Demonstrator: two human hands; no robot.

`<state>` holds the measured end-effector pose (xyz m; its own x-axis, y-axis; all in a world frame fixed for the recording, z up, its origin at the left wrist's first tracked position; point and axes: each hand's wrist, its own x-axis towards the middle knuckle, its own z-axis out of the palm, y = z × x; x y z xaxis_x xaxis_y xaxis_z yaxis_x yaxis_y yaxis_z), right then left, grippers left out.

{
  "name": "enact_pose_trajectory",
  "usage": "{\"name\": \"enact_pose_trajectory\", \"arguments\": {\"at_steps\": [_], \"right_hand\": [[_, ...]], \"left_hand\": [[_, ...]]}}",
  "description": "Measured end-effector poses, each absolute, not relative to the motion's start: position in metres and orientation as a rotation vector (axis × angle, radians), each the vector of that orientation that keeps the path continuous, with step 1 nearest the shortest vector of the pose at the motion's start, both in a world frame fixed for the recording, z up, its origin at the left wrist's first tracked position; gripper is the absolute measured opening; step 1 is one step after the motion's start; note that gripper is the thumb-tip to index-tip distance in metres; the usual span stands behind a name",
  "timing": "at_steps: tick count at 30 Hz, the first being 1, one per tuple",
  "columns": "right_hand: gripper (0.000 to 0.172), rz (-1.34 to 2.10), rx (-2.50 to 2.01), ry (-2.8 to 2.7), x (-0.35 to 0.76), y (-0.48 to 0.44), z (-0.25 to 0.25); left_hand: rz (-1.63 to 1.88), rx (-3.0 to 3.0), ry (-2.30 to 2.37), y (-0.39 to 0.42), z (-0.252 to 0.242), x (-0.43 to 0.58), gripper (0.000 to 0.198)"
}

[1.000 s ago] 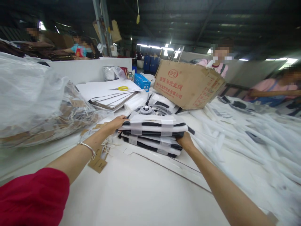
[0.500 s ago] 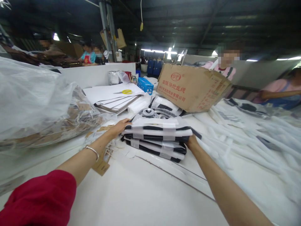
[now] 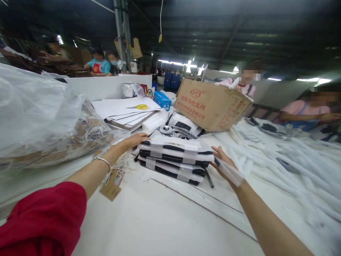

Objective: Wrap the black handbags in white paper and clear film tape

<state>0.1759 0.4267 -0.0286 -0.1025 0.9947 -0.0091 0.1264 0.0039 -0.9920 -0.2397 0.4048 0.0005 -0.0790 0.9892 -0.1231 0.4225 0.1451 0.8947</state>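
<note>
Folded black-and-white fabric bundles point(image 3: 173, 156), wrapped with translucent bands, lie stacked in front of me. My left hand point(image 3: 136, 139) rests at the stack's upper left corner, its visible fingers stretched out along the edge. At the right end is my right hand point(image 3: 225, 161), open with its fingers apart, close beside the bundles. A translucent strip point(image 3: 231, 171) lies across that hand and wrist. Below the right end, a dark strap point(image 3: 209, 177) sticks out onto the table. Grey coiled straps point(image 3: 166, 130) sit just behind the stack.
Behind stands a cardboard box point(image 3: 210, 105). Yellow-handled scissors point(image 3: 141, 106) lie on white sheets point(image 3: 119, 106), near a blue box point(image 3: 162, 100). A plastic bag point(image 3: 39, 113) and tags point(image 3: 110, 190) are at left, white strips point(image 3: 266, 160) at right. Co-workers are across the table.
My right hand has loosened from the stack's right end and spread its fingers, with a translucent strip now over it. The left hand stays at the left corner. The view has shifted slightly.
</note>
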Motion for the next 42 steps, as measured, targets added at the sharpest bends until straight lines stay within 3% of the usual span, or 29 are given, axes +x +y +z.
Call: {"name": "enact_pose_trajectory", "arguments": {"at_steps": [4, 10, 13, 16, 20, 22, 27, 30, 42], "right_hand": [[0.052, 1.485, -1.17, -1.305, 0.171, 0.412, -0.002], [0.054, 1.323, -1.301, -1.398, 0.178, 0.395, 0.001], [0.053, 0.831, -1.474, -1.763, 0.183, 0.391, 0.015], [0.06, 0.23, -1.324, -2.096, 0.169, 0.387, 0.037], [0.062, 0.034, -1.1, -2.495, 0.138, 0.378, 0.032], [0.071, 0.0, -1.089, -2.615, 0.131, 0.37, 0.011], [0.114, -0.216, -1.149, -2.581, 0.13, 0.353, -0.035], [0.121, -0.322, -1.16, -2.549, 0.128, 0.35, -0.044], [0.112, -0.319, -1.21, -2.438, 0.102, 0.367, -0.055]], "left_hand": [[0.872, 1.447, 1.654, 0.414, 0.005, -0.238, 0.037], [0.869, 1.67, 1.777, 0.415, 0.035, -0.243, 0.026], [0.899, 1.827, 1.839, 0.405, 0.053, -0.232, 0.042], [0.799, 2.367, 1.715, 0.386, 0.051, -0.205, 0.059], [0.479, 2.804, 1.617, 0.358, 0.012, -0.174, 0.073], [0.408, 2.864, 1.656, 0.349, -0.009, -0.169, 0.087], [0.359, 2.985, 1.705, 0.343, -0.029, -0.171, 0.106], [0.35, 3.049, 1.725, 0.341, -0.029, -0.169, 0.103], [0.596, 3.057, 1.898, 0.357, -0.041, -0.181, 0.086]]}}
